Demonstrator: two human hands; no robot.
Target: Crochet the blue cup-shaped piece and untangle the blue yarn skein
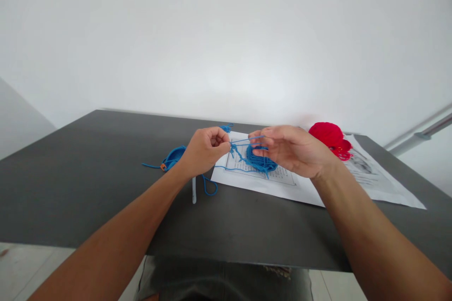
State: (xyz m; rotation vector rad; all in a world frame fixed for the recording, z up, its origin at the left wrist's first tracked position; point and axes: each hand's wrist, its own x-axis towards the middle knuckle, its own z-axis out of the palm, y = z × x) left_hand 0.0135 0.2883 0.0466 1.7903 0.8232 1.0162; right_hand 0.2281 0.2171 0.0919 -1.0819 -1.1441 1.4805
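Note:
My left hand (205,149) is closed in a pinch on a strand of blue yarn (243,141). The strand runs taut to my right hand (289,149), whose fingers hold its other end while looped around a small bundle of blue yarn (260,160). Both hands hover just above a printed paper sheet (282,186) on the dark table (106,174). A small blue crocheted piece (173,156) lies beside my left wrist.
A white crochet hook (194,191) lies on the table under my left forearm. A red yarn ball (326,134) sits at the back right on a second printed sheet (381,181). A white wall stands behind the table.

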